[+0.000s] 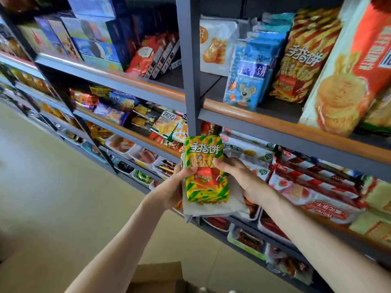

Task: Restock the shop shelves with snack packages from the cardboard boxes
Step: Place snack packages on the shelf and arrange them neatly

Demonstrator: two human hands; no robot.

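Both hands hold a glossy green-and-yellow striped plastic snack packet (206, 172) in front of the grey metal shelves (188, 60), its long axis pointing up toward them. The left hand (175, 187) curls round its left edge and the right hand (239, 176) round its right. A flat, crinkled white packet (213, 206) lies underneath.

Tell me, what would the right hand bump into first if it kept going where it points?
The right hand, gripping the green-yellow snack pack, would probably reach the grey shelf upright first; depth is unclear.
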